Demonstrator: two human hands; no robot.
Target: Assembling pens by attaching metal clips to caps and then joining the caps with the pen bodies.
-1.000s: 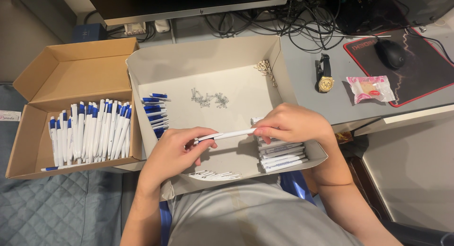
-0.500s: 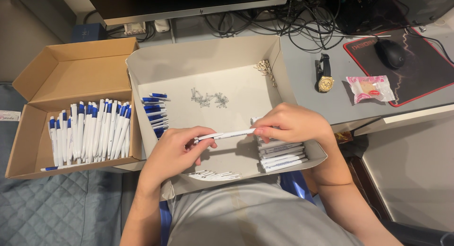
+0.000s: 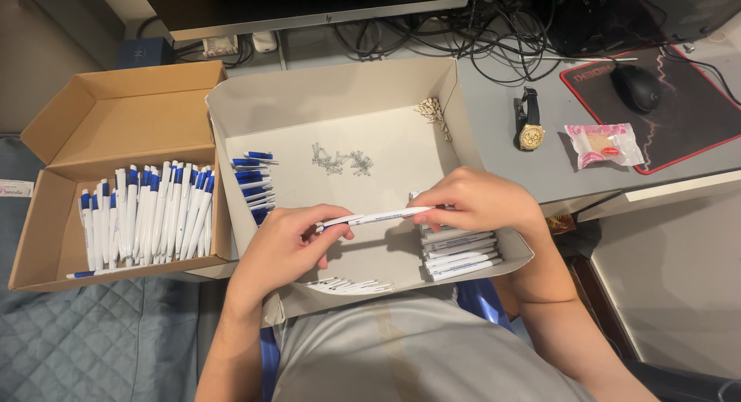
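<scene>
Little had changed from half a second earlier: the left hand [image 3: 287, 244] and right hand [image 3: 480, 201] stayed level over the white box [image 3: 340, 89], each still pinching one end of a slim white pen [image 3: 376, 216] held horizontally between them. The left fingers were curled tight round the pen's blue tip, the right fingers closed on its other end. Beneath the right hand lay a stack of white barrels [image 3: 461, 254]; blue caps [image 3: 253, 184] sat in a row by the box's left wall, and small metal springs [image 3: 338, 159] were scattered near its middle. What looked like thin refills [image 3: 349, 285] lay at the near edge, though the view there was poor. To the left, a brown cardboard box [image 3: 116, 105] held finished pens [image 3: 147, 213] in a neat row. The grey desk [image 3: 498, 116] carried a gold-faced watch [image 3: 529, 124], a pink snack packet [image 3: 602, 145], a black mouse [image 3: 636, 87] on a red-edged pad [image 3: 695, 120], and tangled cables [image 3: 432, 35].
</scene>
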